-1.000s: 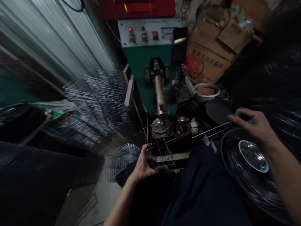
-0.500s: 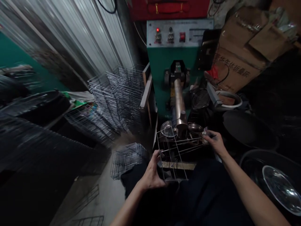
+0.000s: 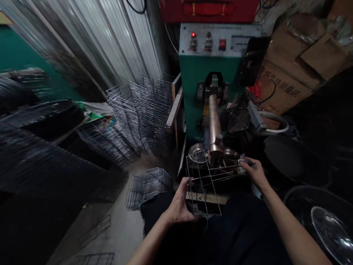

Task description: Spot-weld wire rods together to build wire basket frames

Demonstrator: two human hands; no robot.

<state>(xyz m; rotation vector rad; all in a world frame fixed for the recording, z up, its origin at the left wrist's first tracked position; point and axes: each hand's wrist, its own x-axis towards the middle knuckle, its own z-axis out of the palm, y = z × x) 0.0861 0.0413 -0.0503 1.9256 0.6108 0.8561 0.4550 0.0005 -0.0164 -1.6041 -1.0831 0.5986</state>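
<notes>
In front of my lap a small wire frame (image 3: 213, 183) is held tilted beneath the machine's arm. My left hand (image 3: 179, 206) grips its left edge, fingertips at the upper wires and thumb lower down. At the frame's right end, my right hand (image 3: 254, 171) pinches the long thin wires (image 3: 224, 176) that run across it. Just above the frame ends the thick metal arm (image 3: 215, 121) of a green machine (image 3: 193, 92). Whether the arm touches the wires I cannot tell. Two metal bowls sit behind the frame, one of them a shiny bowl (image 3: 196, 152) left of the arm.
Tall stacks of wire baskets (image 3: 140, 110) stand to the left, with a smaller wire stack (image 3: 147, 187) beside my left knee. A red light (image 3: 193, 34) glows on the control panel. Cardboard boxes (image 3: 286, 84) and a dark basin with a clear lid (image 3: 331, 232) are on the right.
The view has shifted slightly, so the machine appears farther right. Both hands keep their hold on the wire frame, which now looks slightly lower relative to the machine's arm.
</notes>
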